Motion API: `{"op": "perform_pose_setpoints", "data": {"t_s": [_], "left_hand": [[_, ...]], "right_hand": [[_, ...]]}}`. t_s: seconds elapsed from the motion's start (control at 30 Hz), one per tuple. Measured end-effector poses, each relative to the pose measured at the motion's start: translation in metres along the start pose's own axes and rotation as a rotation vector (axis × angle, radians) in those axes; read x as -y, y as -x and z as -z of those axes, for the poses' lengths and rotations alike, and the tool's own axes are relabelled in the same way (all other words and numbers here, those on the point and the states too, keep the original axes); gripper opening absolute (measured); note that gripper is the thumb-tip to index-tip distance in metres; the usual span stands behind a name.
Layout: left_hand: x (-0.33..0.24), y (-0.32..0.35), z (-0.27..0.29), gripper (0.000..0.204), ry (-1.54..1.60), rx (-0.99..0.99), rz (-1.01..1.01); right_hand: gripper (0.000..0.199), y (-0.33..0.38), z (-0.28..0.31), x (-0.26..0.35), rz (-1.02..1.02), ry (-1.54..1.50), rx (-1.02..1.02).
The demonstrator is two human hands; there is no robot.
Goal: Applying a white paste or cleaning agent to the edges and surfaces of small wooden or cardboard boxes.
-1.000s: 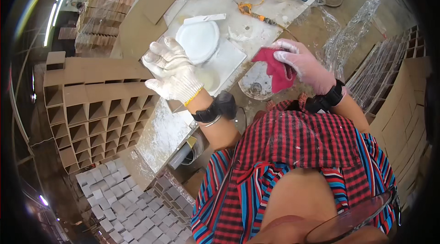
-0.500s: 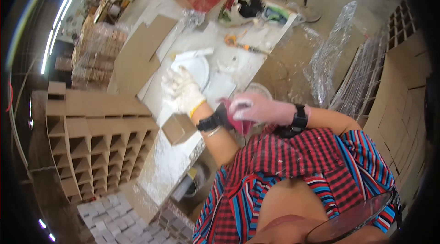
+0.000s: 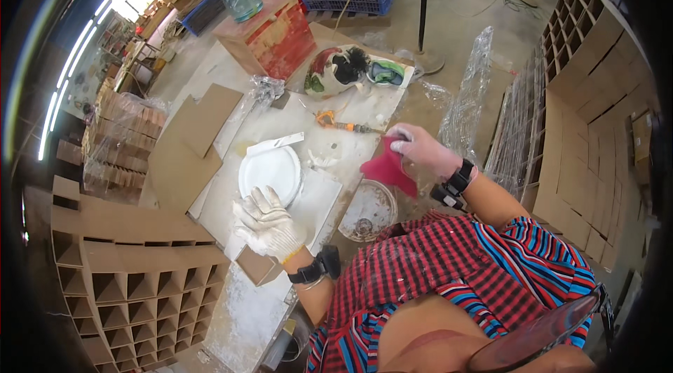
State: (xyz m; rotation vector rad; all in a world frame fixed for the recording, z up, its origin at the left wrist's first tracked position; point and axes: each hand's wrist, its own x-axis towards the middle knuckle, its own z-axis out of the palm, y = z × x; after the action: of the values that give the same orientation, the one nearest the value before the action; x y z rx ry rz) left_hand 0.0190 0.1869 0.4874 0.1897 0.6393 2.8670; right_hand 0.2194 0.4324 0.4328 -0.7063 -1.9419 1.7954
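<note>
Wiping step | left hand (image 3: pixel 270 222) lay flat, fingers spread, steadying the white plate (image 3: pixel 270 173) on the table (image 3: pixel 245 303); right hand (image 3: pixel 420 152) pinched a red cloth (image 3: pixel 388 170) | next likely called for bringing cloth onto plate

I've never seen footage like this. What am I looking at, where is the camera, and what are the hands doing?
There is no machine here: a person wears a wide fisheye camera on the head, looking down at their own two arms, so straight edges bend near the rim. The left hand, in a white glove, rests on the edge of a white plate on a dusty white table. The right hand holds a red cloth above a round bowl. Farther back lie an orange-handled tool and a painted mask. Cardboard dividers stand at the left.
</note>
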Motion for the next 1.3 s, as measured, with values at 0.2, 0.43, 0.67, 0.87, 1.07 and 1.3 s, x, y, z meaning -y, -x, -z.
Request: {"op": "perform_pose_setpoints", "data": {"t_s": [0.2, 0.43, 0.67, 0.87, 1.07, 1.3], "left_hand": [[0.019, 0.015, 0.013, 0.060, -0.130, -0.062, 0.126], [0.030, 0.016, 0.026, 0.060, -0.147, -0.207, 0.137], [0.052, 0.028, 0.012, 0.058, -0.247, -0.291, 0.043], [0.075, 0.033, -0.008, 0.063, -0.305, -0.363, 0.035], [0.096, 0.027, -0.010, 0.070, -0.389, -0.338, 0.073], [0.079, 0.034, -0.008, 0.062, -0.350, -0.429, -0.043]], "right_hand": [[0.024, -0.061, 0.063, -0.004, 0.144, 0.013, -0.186], [0.020, -0.155, 0.121, 0.026, 0.219, 0.089, -0.279], [0.023, -0.220, 0.153, -0.009, 0.116, 0.084, -0.236], [0.028, -0.212, 0.143, -0.071, 0.155, 0.676, 0.037], [0.031, -0.206, 0.140, -0.065, 0.166, 1.208, 0.234], [0.034, -0.205, 0.127, -0.053, 0.326, 0.927, 0.253]]}}
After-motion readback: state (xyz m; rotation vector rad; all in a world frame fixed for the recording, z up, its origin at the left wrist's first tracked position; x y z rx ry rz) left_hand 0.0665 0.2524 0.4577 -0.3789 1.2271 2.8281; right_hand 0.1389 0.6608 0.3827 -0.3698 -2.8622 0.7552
